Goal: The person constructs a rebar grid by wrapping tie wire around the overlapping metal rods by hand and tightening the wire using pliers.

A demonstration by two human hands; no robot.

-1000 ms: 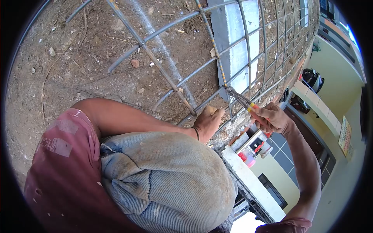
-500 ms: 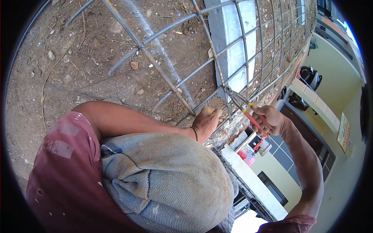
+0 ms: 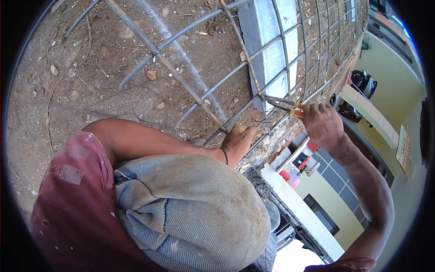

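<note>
My right hand [image 3: 322,124] is closed round the red-and-yellow handles of a pair of pincers [image 3: 282,103]. The jaws of the pincers meet a crossing of the steel bar mesh [image 3: 179,78], beside a yellow-marked bar [image 3: 248,61]. At the mesh's near edge, my left hand [image 3: 239,141] is closed against the end of a bar. Its fingers hide whatever they grip. Thin wires [image 3: 263,121] stick out between the left hand and the pincers.
Bare soil [image 3: 108,59] with small stones lies under the mesh, crossed by a white chalky line [image 3: 183,56]. A pale slab [image 3: 274,50] stands beneath the bars. My denim-covered knee [image 3: 199,208] is in front. Below at the right are a white ledge [image 3: 299,204] and a parked motorcycle [image 3: 362,84].
My right hand has swung upward and turned, its back now showing, and the pincers lie flatter with their jaws at the same crossing. The left hand stays at the bar's end.
</note>
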